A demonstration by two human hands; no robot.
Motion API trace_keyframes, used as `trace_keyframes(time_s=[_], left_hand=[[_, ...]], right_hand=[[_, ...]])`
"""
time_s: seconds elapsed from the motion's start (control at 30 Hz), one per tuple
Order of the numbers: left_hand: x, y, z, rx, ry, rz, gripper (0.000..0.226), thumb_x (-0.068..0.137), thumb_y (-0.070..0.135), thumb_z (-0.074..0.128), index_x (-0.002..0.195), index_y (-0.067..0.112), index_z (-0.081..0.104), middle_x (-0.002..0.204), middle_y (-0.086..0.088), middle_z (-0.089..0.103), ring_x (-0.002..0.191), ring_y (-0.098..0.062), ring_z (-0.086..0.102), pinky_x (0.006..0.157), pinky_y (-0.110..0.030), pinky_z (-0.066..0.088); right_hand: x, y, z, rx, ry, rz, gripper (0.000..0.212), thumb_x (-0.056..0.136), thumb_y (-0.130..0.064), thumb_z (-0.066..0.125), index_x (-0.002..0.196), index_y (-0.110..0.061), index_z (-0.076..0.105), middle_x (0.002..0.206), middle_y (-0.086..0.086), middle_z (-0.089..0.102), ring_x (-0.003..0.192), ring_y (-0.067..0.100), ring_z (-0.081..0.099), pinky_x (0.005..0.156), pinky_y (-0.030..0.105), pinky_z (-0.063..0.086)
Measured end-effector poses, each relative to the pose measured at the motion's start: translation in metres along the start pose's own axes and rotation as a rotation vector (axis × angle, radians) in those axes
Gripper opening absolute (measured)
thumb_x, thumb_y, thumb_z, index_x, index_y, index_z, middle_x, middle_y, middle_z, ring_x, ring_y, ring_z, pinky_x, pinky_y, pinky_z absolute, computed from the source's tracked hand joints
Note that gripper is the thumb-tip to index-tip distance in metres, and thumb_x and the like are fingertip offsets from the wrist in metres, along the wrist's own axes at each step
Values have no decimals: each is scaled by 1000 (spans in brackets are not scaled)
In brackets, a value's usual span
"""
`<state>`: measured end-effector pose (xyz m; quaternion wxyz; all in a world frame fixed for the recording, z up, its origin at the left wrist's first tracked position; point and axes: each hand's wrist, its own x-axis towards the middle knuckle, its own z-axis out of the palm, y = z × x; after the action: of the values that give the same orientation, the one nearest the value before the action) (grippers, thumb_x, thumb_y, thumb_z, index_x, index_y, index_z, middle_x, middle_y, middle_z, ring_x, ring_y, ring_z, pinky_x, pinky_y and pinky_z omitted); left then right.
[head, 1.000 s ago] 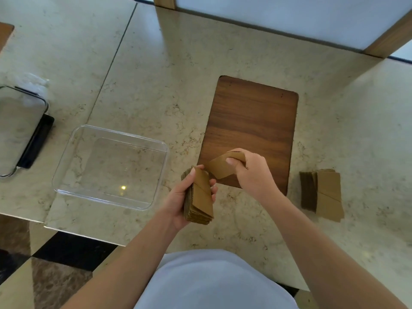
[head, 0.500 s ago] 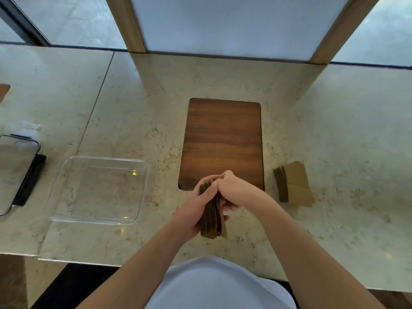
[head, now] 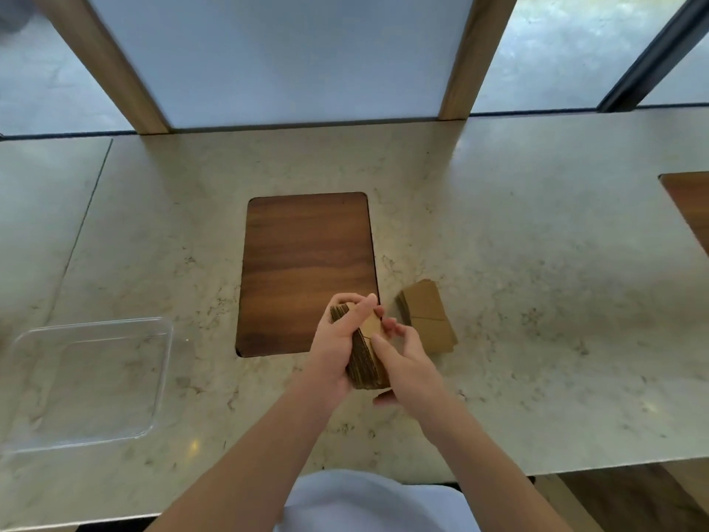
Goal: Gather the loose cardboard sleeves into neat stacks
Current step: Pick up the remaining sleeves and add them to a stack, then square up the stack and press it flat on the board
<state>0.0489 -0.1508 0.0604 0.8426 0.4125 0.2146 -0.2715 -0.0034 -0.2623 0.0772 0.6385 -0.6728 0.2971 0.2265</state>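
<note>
Cardboard sleeves [head: 364, 359] stand on edge in my left hand [head: 337, 347], fingers curled round them, just below the wooden board [head: 307, 263]. My right hand [head: 406, 362] presses flat against their face, squaring them. Right of the board, another stack [head: 427, 316] lies on the table [head: 537, 301], somewhat fanned; I see no loose sleeves left.

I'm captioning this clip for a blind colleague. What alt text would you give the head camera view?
A person's left hand grips a thick stack of cardboard sleeves above a pale stone counter, while the right hand steadies its face. A second sleeve stack lies just right of a wooden board, and a clear plastic tray sits at the left.
</note>
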Motion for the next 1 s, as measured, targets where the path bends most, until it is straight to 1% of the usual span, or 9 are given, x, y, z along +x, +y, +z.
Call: trace_keyframes(time_s=[0.13,0.27,0.4,0.53,0.63,0.7,0.83,0.93,1.0], left_hand=[[12,-12,33,244,65,-24,46,94,14,72,131,17,44,119,-23,71,105,-37,72,89,-52,61],[30,-22,60,400,233,-89,55,89,25,81,125,15,41,122,-13,64,107,-27,69,72,-37,60],[44,-45,71,542,274,-76,34,99,22,65,129,11,54,120,-10,69,106,-22,68,94,-39,56],[53,-51,85,520,359,-170,24,102,19,52,125,16,58,77,-4,63,67,-17,60,64,-31,51],[59,-51,94,537,390,-226,23,104,19,50,125,13,59,71,-5,57,60,-18,52,56,-29,45],[63,-51,96,522,390,-236,22,104,20,51,121,11,62,72,-6,59,62,-18,54,59,-29,46],[70,-51,100,520,377,-233,19,103,22,55,95,9,66,87,-5,67,77,-18,62,72,-30,49],[72,-46,100,495,369,-215,19,101,25,60,113,11,66,100,-3,70,90,-15,67,69,-28,50],[73,-42,91,517,359,-233,48,93,35,68,134,11,58,123,-10,69,113,-27,66,88,-36,54]], right_hand=[[9,0,-35,13,86,-12,29,105,-44,49,127,-26,58,107,-1,70,96,16,69,71,32,58],[19,4,-51,-148,294,-185,34,105,-37,51,132,-16,55,119,4,65,110,22,63,97,42,53],[31,8,-57,-394,436,-222,40,105,-35,49,137,-12,52,125,9,58,114,28,55,95,43,47],[39,13,-49,-637,477,-183,38,104,-39,43,135,-17,49,132,5,52,124,26,46,99,43,45],[46,12,-52,-651,460,-121,46,105,-39,43,144,-15,42,157,7,36,145,27,29,111,48,33],[51,9,-55,-623,420,-105,52,106,-39,42,151,-12,36,165,7,28,152,26,21,118,49,26],[59,6,-61,-522,387,-76,52,103,-39,43,147,-10,42,153,7,47,143,26,39,117,49,27],[66,1,-69,-468,370,-79,60,103,-41,45,154,-10,35,156,9,45,144,26,38,119,49,25],[68,2,-78,-407,402,-95,68,103,-46,47,158,-10,29,160,9,39,148,27,34,121,50,23]])
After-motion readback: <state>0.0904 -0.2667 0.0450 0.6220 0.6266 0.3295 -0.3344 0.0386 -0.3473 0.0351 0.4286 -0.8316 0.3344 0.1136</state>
